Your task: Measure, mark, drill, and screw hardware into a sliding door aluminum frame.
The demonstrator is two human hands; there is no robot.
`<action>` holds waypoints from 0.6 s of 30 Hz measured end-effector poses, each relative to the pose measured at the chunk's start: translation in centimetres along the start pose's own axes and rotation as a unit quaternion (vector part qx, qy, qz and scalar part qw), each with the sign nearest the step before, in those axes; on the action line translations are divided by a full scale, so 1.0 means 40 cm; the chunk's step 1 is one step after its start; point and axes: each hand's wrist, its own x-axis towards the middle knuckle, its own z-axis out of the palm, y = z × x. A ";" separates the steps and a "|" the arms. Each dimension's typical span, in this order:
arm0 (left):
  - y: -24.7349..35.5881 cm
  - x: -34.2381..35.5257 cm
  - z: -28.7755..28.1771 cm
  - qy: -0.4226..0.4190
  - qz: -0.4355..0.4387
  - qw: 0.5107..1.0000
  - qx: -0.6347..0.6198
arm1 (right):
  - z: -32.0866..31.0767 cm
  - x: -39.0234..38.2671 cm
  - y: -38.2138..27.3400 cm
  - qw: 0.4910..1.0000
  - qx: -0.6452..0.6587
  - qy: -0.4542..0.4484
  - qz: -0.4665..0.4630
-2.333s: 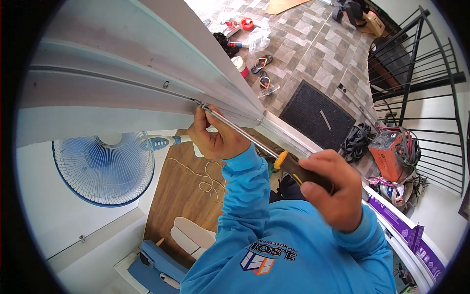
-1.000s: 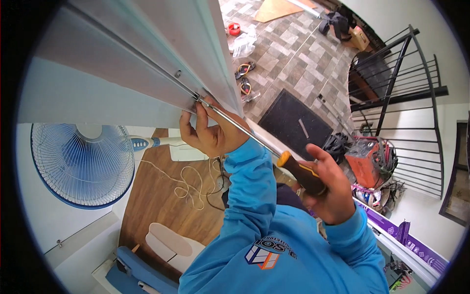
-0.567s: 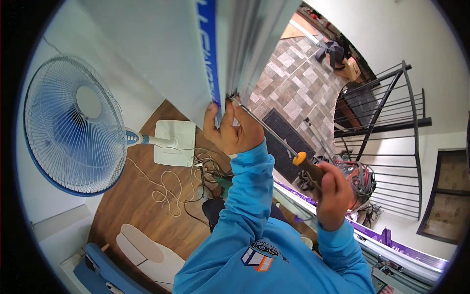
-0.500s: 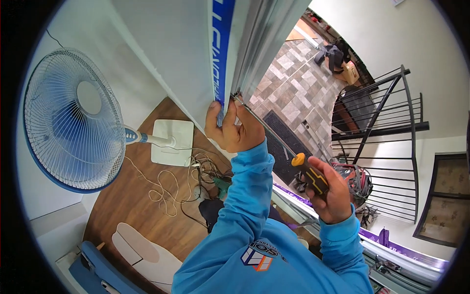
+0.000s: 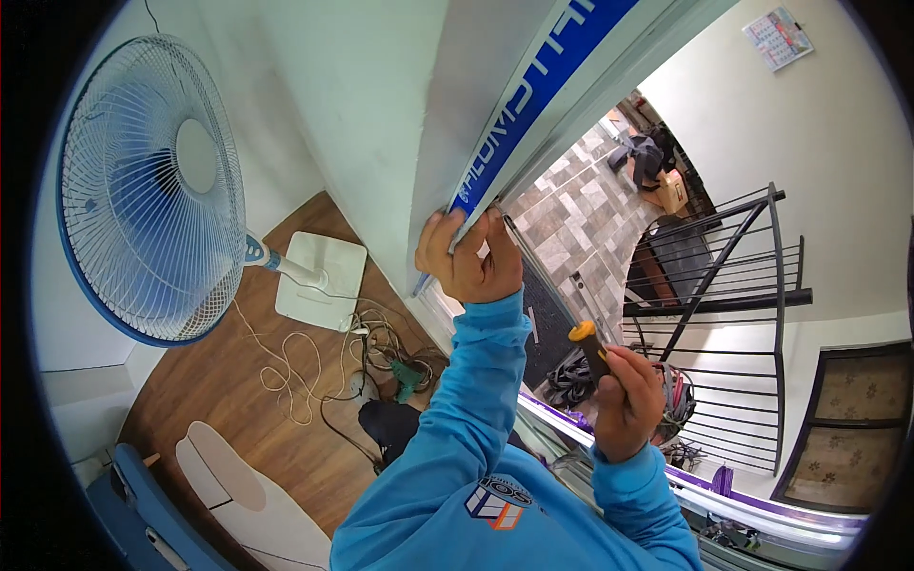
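Note:
A white frame profile [image 5: 609, 81] with a strip of blue printed protective film [image 5: 533, 86] slants down from the top. My left hand [image 5: 476, 257] is closed on its lower part, fingers and thumb pinching around the edge. My right hand [image 5: 628, 400] grips a screwdriver [image 5: 596, 354] with a black and yellow handle. Its long thin shaft runs up and left toward the frame beside my left fingertips. Whether the tip sits in a screw I cannot tell, as it is too small and partly hidden by the left hand.
At left stands a blue and white fan [image 5: 152, 181] on a white base [image 5: 319, 276], with tangled cords [image 5: 381, 338] and a green power tool [image 5: 407, 379] on the wood floor. A purple-filmed sill track [image 5: 552, 411] crosses below my arms. Beyond is a black stair railing [image 5: 724, 305].
The whole view has shifted, and the frame appears more slanted to the right. My right hand and the screwdriver appear slightly lower and further left. Both hands keep their hold.

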 end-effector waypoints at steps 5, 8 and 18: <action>-0.020 -0.002 0.000 0.051 -0.006 0.998 -0.029 | -0.051 0.074 -0.032 0.707 0.511 -0.054 0.486; -0.049 0.007 0.015 0.080 -0.011 0.993 -0.091 | -0.050 0.082 -0.058 0.699 0.537 -0.023 0.471; -0.109 0.042 0.002 -0.056 0.045 0.991 -0.114 | -0.060 0.099 -0.071 0.642 0.595 -0.116 0.469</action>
